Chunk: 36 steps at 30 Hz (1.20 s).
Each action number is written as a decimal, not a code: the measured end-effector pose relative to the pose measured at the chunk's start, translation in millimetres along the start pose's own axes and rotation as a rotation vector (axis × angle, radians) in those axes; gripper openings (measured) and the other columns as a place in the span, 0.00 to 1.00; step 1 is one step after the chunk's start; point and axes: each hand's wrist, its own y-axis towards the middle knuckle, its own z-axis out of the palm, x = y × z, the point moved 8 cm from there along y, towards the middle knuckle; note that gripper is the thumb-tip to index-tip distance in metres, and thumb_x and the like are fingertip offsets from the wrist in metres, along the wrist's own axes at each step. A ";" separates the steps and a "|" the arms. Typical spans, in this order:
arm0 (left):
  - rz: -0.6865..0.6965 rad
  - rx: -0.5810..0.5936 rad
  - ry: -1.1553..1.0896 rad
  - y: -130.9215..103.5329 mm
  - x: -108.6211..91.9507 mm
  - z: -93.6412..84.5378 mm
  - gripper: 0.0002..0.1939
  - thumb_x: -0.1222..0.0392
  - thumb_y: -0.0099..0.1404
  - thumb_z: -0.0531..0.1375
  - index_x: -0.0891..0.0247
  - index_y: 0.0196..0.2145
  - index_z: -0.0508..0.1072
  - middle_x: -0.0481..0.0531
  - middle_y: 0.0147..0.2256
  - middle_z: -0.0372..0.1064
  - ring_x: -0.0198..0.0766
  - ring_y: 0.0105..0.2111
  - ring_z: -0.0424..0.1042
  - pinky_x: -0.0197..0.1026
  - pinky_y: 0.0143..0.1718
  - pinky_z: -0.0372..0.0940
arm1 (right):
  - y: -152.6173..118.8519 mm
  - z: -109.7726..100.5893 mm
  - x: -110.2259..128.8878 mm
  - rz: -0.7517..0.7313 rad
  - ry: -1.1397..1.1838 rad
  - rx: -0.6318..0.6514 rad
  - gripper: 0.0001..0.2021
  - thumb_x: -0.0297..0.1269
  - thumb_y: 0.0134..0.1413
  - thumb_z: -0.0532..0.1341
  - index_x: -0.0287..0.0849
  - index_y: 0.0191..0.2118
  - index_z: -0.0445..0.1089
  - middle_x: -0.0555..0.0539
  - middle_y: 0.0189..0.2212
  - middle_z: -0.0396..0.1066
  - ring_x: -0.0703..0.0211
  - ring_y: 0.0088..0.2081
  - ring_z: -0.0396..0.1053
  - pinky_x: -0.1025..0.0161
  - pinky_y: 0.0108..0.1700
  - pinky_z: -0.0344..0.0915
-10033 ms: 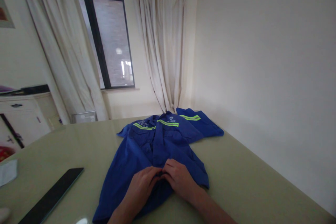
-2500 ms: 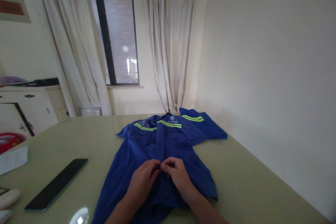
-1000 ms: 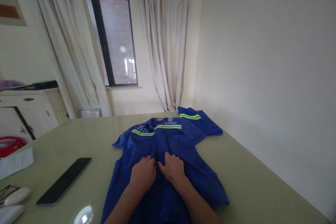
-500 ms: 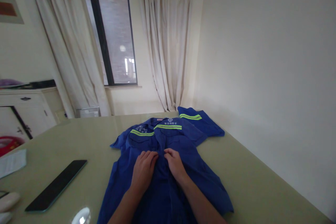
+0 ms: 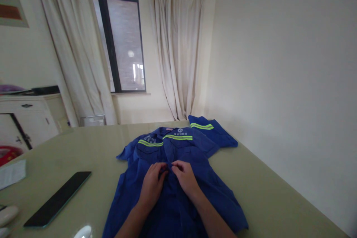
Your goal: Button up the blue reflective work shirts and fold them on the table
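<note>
Blue work shirt (image 5: 173,189) lies flat, front up, at lower centre of frame on the pale green table (image 5: 267,189), yellow reflective stripes across chest. Left hand (image 5: 152,184) and right hand (image 5: 185,178) side by side on the placket; fingertips of both pinched on the fabric at mid-front, nearly touching. Dark phone (image 5: 57,199) at lower left, well apart from shirt. Curtains (image 5: 178,44) upper centre.

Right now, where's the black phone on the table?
In the head view the black phone lies flat on the table at lower left, left of the blue shirt and clear of both hands.
</note>
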 end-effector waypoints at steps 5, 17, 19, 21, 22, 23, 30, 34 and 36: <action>-0.055 0.004 -0.075 -1.6 6.2 3.8 0.16 0.63 0.66 0.55 0.56 0.51 0.70 0.50 0.40 0.75 0.43 0.41 0.76 0.46 0.45 0.71 | -11.2 5.9 19.2 -0.070 -0.181 0.047 0.14 0.41 0.60 0.57 0.43 0.33 0.80 0.48 0.27 0.77 0.55 0.31 0.72 0.63 0.35 0.62; 0.032 0.055 -0.112 2.5 -7.0 2.2 0.19 0.66 0.66 0.53 0.55 0.47 0.80 0.53 0.43 0.77 0.43 0.43 0.76 0.44 0.48 0.71 | -8.9 12.2 4.9 0.021 -0.013 0.097 0.17 0.46 0.61 0.57 0.40 0.32 0.77 0.51 0.19 0.69 0.63 0.18 0.63 0.67 0.22 0.57; 0.008 0.049 -0.137 3.2 -5.7 1.8 0.20 0.68 0.63 0.54 0.55 0.47 0.80 0.52 0.42 0.77 0.42 0.41 0.77 0.43 0.46 0.71 | -9.3 11.0 4.3 0.010 -0.047 0.088 0.14 0.45 0.60 0.59 0.40 0.34 0.77 0.51 0.20 0.71 0.62 0.19 0.65 0.67 0.23 0.59; -0.013 0.050 -0.162 3.4 -2.5 2.9 0.22 0.69 0.60 0.54 0.56 0.48 0.80 0.51 0.40 0.78 0.41 0.38 0.77 0.42 0.43 0.71 | -9.1 9.1 5.6 -0.035 -0.111 0.067 0.11 0.41 0.58 0.60 0.41 0.36 0.78 0.50 0.23 0.74 0.60 0.23 0.69 0.66 0.27 0.62; -0.022 0.051 -0.177 3.4 -0.4 3.5 0.23 0.68 0.59 0.55 0.57 0.49 0.79 0.51 0.39 0.78 0.41 0.37 0.77 0.42 0.43 0.71 | -9.1 8.3 6.9 -0.065 -0.153 0.056 0.09 0.38 0.57 0.61 0.41 0.36 0.79 0.49 0.25 0.75 0.59 0.25 0.71 0.65 0.30 0.64; -0.028 0.052 -0.192 3.2 1.4 4.2 0.23 0.68 0.59 0.56 0.58 0.50 0.79 0.51 0.39 0.77 0.41 0.37 0.77 0.43 0.43 0.71 | -9.1 7.8 8.6 -0.096 -0.198 0.048 0.08 0.36 0.56 0.62 0.42 0.36 0.79 0.48 0.27 0.76 0.58 0.28 0.72 0.65 0.32 0.65; -0.083 0.050 -0.303 2.1 6.4 6.7 0.17 0.62 0.61 0.55 0.60 0.44 0.80 0.54 0.42 0.73 0.41 0.40 0.77 0.42 0.43 0.72 | -11.3 6.6 17.7 -0.173 -0.397 0.025 0.07 0.26 0.52 0.63 0.44 0.34 0.79 0.48 0.33 0.73 0.59 0.33 0.71 0.66 0.38 0.64; -0.154 0.063 -0.314 3.7 14.3 8.1 0.15 0.52 0.64 0.59 0.61 0.38 0.82 0.56 0.42 0.74 0.44 0.41 0.77 0.43 0.44 0.72 | -12.1 6.2 17.2 -0.179 -0.430 0.025 0.08 0.24 0.52 0.62 0.44 0.31 0.77 0.49 0.33 0.73 0.59 0.36 0.72 0.66 0.39 0.63; -0.167 0.110 -0.328 5.3 18.9 9.9 0.14 0.51 0.63 0.60 0.60 0.37 0.82 0.56 0.41 0.75 0.44 0.41 0.77 0.44 0.45 0.72 | -11.2 4.8 15.3 -0.164 -0.420 0.017 0.08 0.24 0.52 0.63 0.44 0.30 0.76 0.50 0.32 0.73 0.59 0.35 0.72 0.66 0.39 0.63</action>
